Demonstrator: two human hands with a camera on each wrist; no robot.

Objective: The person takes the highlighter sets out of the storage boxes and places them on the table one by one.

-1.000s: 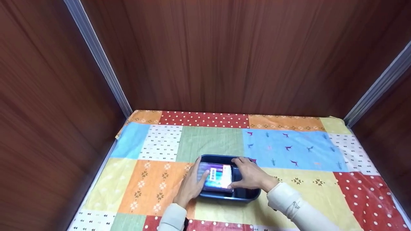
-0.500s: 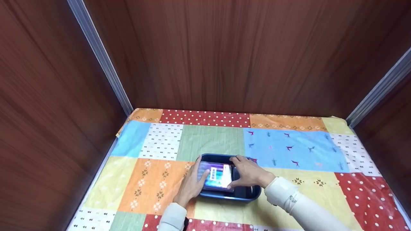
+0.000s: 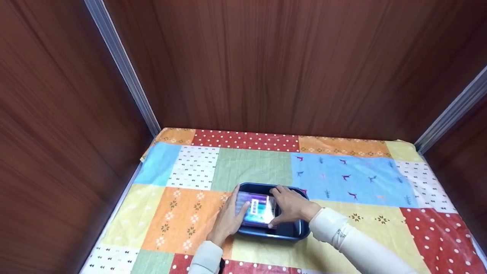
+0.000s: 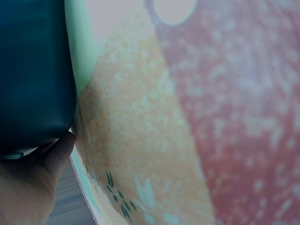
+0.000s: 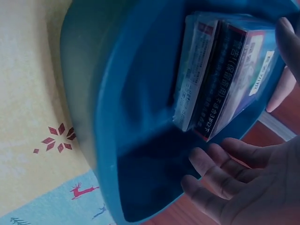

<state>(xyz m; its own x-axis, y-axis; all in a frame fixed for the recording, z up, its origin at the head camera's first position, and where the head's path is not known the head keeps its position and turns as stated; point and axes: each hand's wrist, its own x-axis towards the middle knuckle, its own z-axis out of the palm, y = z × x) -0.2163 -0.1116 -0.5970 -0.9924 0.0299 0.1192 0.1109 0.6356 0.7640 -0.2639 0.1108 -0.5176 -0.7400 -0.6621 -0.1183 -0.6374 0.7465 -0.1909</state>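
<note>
Holding the tub (image 3: 266,235) in the head view, the left hand (image 3: 227,220) sits by boxes (image 3: 259,214) inside. Left wrist: it touches the tub's outside. Right wrist: right hand (image 5: 248,183), fingers spread. Boxes look light, stiff, slippery; pinch their sides.

Between the left hand (image 3: 227,219) and the right hand (image 3: 291,205), the tub (image 3: 268,236) looks like smooth moulded plastic with a soft sheen. Inside it, near the right hand's fingers, the boxes (image 5: 225,79) seem wrapped in clear, glossy film. Underneath the hands lies printed cloth (image 3: 251,165), smooth with slight creases. At the right wrist, the sleeve (image 3: 361,245) is matt fabric. Beyond both hands, wood-grain panels (image 3: 243,68) have a low sheen, edged by metallic-looking strips (image 3: 121,64).
</note>
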